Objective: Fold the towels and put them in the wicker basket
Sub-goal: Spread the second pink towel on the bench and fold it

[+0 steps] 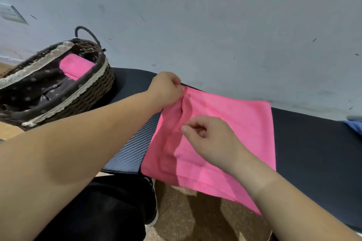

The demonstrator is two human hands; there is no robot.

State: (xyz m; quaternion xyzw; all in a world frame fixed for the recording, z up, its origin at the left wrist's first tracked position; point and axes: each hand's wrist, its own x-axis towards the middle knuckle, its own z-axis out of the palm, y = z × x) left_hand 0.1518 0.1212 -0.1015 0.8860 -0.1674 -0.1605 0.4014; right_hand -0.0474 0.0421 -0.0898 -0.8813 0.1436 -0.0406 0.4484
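A pink towel lies spread on a dark bench, its near edge hanging over the front. My left hand pinches the towel's far left corner. My right hand hovers over the towel's left part with its fingers curled; whether it pinches the cloth is unclear. At the left stands the wicker basket, lined with dark flowered cloth and lace trim. A folded pink towel lies inside it at the far end.
A grey-blue wall rises right behind the bench. A bit of blue cloth shows at the right edge. Below the bench I see brown floor, dark trousers and a black shoe.
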